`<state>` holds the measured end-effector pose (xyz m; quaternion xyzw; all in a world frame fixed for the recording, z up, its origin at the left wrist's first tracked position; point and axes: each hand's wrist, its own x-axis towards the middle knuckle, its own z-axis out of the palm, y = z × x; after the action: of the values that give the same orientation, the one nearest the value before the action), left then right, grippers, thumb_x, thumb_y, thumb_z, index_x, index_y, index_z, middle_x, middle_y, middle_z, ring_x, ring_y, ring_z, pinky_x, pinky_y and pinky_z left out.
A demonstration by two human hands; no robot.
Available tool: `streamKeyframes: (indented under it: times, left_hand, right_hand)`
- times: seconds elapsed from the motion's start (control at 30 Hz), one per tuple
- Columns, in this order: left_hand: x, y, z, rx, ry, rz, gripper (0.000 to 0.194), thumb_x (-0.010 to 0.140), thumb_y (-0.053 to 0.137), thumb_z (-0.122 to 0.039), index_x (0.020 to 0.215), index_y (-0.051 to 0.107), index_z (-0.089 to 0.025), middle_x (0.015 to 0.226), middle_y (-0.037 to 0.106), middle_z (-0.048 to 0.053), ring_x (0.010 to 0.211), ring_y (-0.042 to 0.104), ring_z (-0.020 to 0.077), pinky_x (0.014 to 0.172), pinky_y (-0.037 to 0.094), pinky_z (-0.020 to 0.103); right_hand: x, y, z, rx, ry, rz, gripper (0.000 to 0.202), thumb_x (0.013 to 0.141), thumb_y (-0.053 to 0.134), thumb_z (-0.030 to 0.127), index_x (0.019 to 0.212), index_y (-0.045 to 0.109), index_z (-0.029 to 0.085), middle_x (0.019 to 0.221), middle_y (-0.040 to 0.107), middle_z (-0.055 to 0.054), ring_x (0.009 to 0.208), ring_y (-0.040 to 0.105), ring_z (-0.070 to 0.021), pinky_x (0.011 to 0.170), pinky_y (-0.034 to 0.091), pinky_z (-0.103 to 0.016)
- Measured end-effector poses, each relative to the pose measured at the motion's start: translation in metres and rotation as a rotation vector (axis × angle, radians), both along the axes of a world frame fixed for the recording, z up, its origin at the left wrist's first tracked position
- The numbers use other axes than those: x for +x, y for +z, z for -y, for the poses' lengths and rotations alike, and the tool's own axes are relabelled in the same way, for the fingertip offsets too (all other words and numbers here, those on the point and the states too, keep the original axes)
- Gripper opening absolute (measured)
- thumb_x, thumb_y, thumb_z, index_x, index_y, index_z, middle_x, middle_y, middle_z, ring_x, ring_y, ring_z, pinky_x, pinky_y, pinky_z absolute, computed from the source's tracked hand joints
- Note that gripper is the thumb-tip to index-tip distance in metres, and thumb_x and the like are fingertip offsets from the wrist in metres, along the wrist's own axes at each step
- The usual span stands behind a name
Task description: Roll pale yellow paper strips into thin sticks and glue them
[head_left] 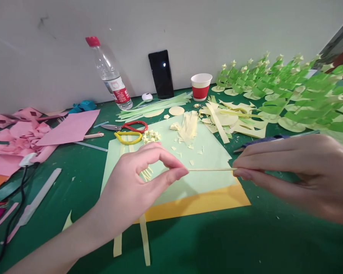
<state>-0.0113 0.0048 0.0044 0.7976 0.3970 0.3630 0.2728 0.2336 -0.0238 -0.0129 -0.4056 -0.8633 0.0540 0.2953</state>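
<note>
A thin pale yellow paper stick [210, 169] stretches level between my two hands. My left hand [148, 169] pinches its left end between thumb and forefinger. The right end sits in a pinch of my right hand [291, 171]. Below them lies a pale green paper sheet [160, 190] on top of an orange-yellow sheet [200, 207]. Small folded paper stars [151, 136] and scissors [128, 133] with red and yellow handles rest behind my left hand. Several short yellow pieces [146, 173] are partly hidden by that hand. Cut yellow paper strips [188, 127] lie near the sheet's back edge.
A plastic bottle [112, 80], a phone [161, 74] and a paper cup [201, 87] stand along the wall. Green paper plants [308, 91] crowd the right back. Pink paper [71, 127] and a black cable [23, 190] occupy the left. Paper scraps [231, 118] lie behind my right hand.
</note>
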Motion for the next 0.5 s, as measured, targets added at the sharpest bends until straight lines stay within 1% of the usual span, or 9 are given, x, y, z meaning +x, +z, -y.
streamKeyframes:
  times: [0.07, 0.13, 0.27, 0.33, 0.37, 0.43, 0.47, 0.5]
  left_hand:
    - [-0.0005, -0.0008, 0.0013, 0.060, -0.012, -0.029, 0.018, 0.082, 0.066, -0.024, 0.065, 0.063, -0.023, 0.064, 0.062, -0.005, 0.064, 0.058, 0.0115, 0.061, 0.047, 0.018]
    - [0.0002, -0.0010, 0.0024, 0.103, -0.033, -0.073, 0.018, 0.085, 0.062, -0.021, 0.067, 0.059, -0.022, 0.065, 0.061, -0.005, 0.065, 0.056, 0.0113, 0.065, 0.045, 0.018]
    - [0.0021, 0.0005, 0.0034, 0.107, -0.081, -0.126, 0.023, 0.089, 0.052, -0.018, 0.066, 0.054, -0.021, 0.062, 0.056, -0.004, 0.062, 0.053, 0.0117, 0.060, 0.043, 0.021]
    - [0.0022, 0.0009, 0.0029, 0.134, -0.097, -0.138, 0.026, 0.090, 0.048, -0.016, 0.065, 0.052, -0.020, 0.060, 0.055, -0.003, 0.060, 0.053, 0.0120, 0.061, 0.044, 0.022]
    - [0.0022, 0.0007, 0.0026, 0.160, -0.100, -0.138, 0.026, 0.090, 0.048, -0.016, 0.065, 0.053, -0.020, 0.061, 0.057, -0.003, 0.060, 0.055, 0.0125, 0.063, 0.045, 0.023]
    - [0.0024, -0.0007, 0.0022, 0.209, -0.099, -0.130, 0.017, 0.089, 0.054, -0.019, 0.074, 0.060, -0.020, 0.067, 0.065, -0.001, 0.065, 0.060, 0.0143, 0.068, 0.048, 0.024]
    - [0.0029, -0.0018, 0.0025, 0.230, -0.103, -0.119, 0.008, 0.088, 0.060, -0.022, 0.081, 0.064, -0.020, 0.071, 0.069, 0.001, 0.069, 0.064, 0.0155, 0.071, 0.050, 0.024]
    - [0.0035, -0.0032, 0.0031, 0.245, -0.117, -0.113, 0.005, 0.085, 0.065, -0.023, 0.087, 0.066, -0.019, 0.077, 0.072, 0.002, 0.072, 0.066, 0.0165, 0.075, 0.051, 0.025]
  right_hand:
    - [-0.0008, 0.0014, -0.0011, 0.068, 0.070, 0.012, 0.032, 0.096, 0.041, 0.019, 0.069, 0.059, 0.021, 0.072, 0.065, -0.001, 0.055, 0.055, -0.0077, 0.046, 0.038, -0.021]
    - [-0.0026, 0.0038, -0.0032, 0.141, 0.068, 0.041, 0.032, 0.097, 0.040, 0.017, 0.072, 0.060, 0.021, 0.073, 0.066, -0.002, 0.057, 0.057, -0.0083, 0.048, 0.041, -0.021]
    - [-0.0066, 0.0086, -0.0052, 0.251, 0.086, 0.135, 0.035, 0.097, 0.037, 0.014, 0.073, 0.061, 0.022, 0.069, 0.065, -0.002, 0.054, 0.056, -0.0078, 0.048, 0.043, -0.020]
    - [-0.0072, 0.0090, -0.0033, 0.242, 0.057, 0.131, 0.036, 0.098, 0.037, 0.019, 0.073, 0.063, 0.023, 0.068, 0.064, -0.001, 0.055, 0.057, -0.0085, 0.049, 0.045, -0.020]
    - [-0.0070, 0.0083, -0.0018, 0.224, 0.016, 0.112, 0.036, 0.098, 0.038, 0.024, 0.073, 0.064, 0.025, 0.069, 0.063, -0.001, 0.057, 0.058, -0.0095, 0.050, 0.046, -0.020]
    - [-0.0059, 0.0055, 0.0009, 0.178, -0.069, 0.081, 0.035, 0.097, 0.041, 0.035, 0.074, 0.066, 0.027, 0.069, 0.063, -0.002, 0.062, 0.061, -0.0120, 0.053, 0.049, -0.022]
    - [-0.0051, 0.0036, 0.0019, 0.162, -0.106, 0.066, 0.035, 0.097, 0.042, 0.040, 0.074, 0.067, 0.028, 0.069, 0.062, -0.002, 0.063, 0.062, -0.0129, 0.054, 0.050, -0.023]
    - [-0.0043, 0.0015, 0.0025, 0.147, -0.126, 0.060, 0.036, 0.096, 0.042, 0.043, 0.074, 0.067, 0.029, 0.069, 0.062, -0.002, 0.063, 0.062, -0.0130, 0.054, 0.050, -0.023]
